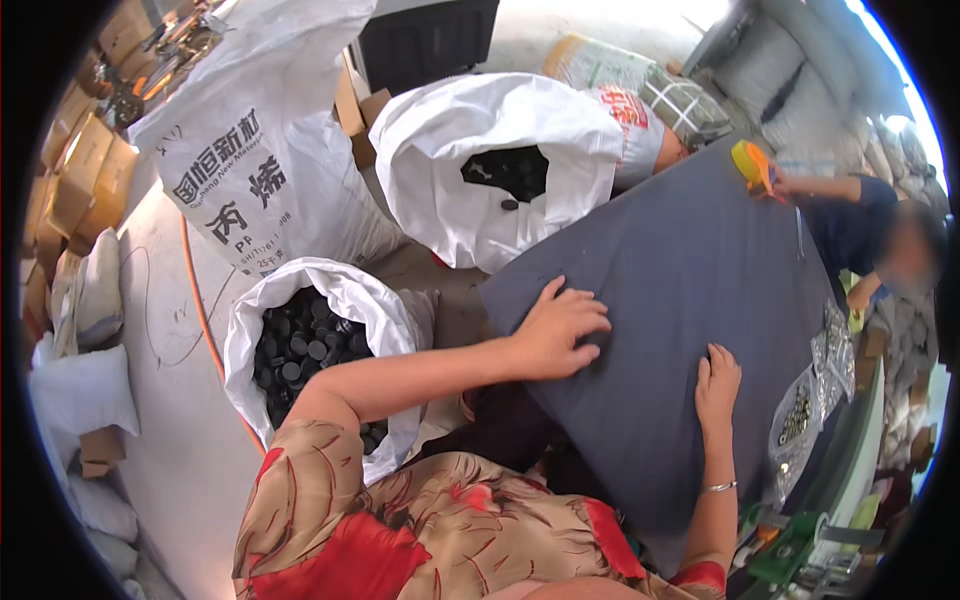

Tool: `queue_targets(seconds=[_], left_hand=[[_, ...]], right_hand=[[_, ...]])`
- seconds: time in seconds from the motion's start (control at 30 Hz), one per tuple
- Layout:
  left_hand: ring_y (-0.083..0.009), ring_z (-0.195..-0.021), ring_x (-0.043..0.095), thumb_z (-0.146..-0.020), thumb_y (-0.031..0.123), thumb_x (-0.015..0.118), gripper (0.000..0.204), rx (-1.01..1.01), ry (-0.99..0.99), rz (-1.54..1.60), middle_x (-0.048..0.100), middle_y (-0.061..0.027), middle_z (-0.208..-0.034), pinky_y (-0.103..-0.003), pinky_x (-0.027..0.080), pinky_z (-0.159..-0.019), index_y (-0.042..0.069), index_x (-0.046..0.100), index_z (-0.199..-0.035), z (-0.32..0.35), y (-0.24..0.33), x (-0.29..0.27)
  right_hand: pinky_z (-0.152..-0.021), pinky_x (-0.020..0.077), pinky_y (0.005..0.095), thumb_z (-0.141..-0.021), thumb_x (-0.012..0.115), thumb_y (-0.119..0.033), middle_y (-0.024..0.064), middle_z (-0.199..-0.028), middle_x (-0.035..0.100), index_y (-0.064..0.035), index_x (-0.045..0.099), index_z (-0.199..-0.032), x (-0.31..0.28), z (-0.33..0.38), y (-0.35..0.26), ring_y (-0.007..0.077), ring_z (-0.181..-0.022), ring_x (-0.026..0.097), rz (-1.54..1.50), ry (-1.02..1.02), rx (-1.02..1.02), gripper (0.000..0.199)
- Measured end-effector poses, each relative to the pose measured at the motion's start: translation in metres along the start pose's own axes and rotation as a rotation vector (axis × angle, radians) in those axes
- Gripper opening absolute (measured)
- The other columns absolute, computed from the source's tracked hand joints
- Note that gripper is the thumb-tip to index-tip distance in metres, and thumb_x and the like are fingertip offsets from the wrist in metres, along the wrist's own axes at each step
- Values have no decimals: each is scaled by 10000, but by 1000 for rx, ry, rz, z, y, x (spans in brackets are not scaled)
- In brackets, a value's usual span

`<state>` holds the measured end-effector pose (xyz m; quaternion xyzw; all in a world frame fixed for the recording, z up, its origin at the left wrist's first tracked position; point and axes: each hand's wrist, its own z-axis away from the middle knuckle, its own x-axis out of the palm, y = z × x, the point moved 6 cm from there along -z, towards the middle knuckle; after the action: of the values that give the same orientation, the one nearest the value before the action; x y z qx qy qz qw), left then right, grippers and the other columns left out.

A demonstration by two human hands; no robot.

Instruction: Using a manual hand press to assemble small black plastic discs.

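My left hand (pixel 560 330) is at the left edge of a dark grey tabletop (pixel 670 270), its fingers spread and nothing visible in them. Lower on the same top, my right hand (pixel 718 385) rests with its fingers stretched out, also with nothing visible in it. A white woven sack (pixel 243 350) full of black round caps (pixel 300 345) stands beside my left forearm. Beyond my left hand is a larger white sack (pixel 430 140), its mouth folded back, with more black caps inside. One black cap (pixel 510 204) lies on its folded rim.
Across the table a person's hand (pixel 785 185) is at a yellow and orange tape dispenser (pixel 752 168). A clear plastic bag (pixel 795 425) of small metal parts lies at the right edge. A tall printed sack (pixel 290 180) stands left; an orange cord (pixel 203 318) crosses the floor.
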<state>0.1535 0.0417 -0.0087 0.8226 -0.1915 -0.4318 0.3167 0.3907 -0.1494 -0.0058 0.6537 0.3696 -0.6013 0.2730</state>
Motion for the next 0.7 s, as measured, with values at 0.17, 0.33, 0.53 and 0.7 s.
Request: queue_targets(seconds=[0.17, 0.33, 0.53, 0.7], left_hand=[[-299, -916, 627, -760, 90, 608, 202, -167, 407, 206, 666, -129, -941, -353, 494, -826, 38, 658, -949, -18, -73, -81], [-269, -963, 634, -794, 71, 553, 255, -537, 307, 3, 677, -133, -984, -344, 475, -860, 22, 660, -1020, -55, -201, -113], [-362, -1144, 520, -823, 57, 457, 367, -549, -65, -358, 566, -212, -1205, -428, 412, -960, 53, 583, -1168, -79, -297, -87], [-362, -1064, 571, -804, 72, 474, 319, -439, 52, -681, 608, -233, -1121, -405, 403, -970, 16, 641, -1070, -74, -329, -83]], right_hand=[[-947, 428, 372, -862, 565, -73, 171, -1152, 602, 18, 597, -1097, -56, -36, -115, 325, -1099, 560, -293, 300, -292, 254], [-811, 487, 363, -826, 573, -70, 190, -1024, 630, 15, 621, -1028, -23, -127, -242, 339, -921, 618, -677, 65, -640, 224], [-852, 465, 413, -846, 471, -134, 230, -1054, 624, -12, 636, -1072, 115, -259, -348, 368, -970, 599, -426, -379, -586, 305], [-911, 444, 388, -876, 463, -186, 199, -1188, 589, -31, 578, -1192, 183, -312, -343, 331, -1087, 567, -348, -219, -597, 370]])
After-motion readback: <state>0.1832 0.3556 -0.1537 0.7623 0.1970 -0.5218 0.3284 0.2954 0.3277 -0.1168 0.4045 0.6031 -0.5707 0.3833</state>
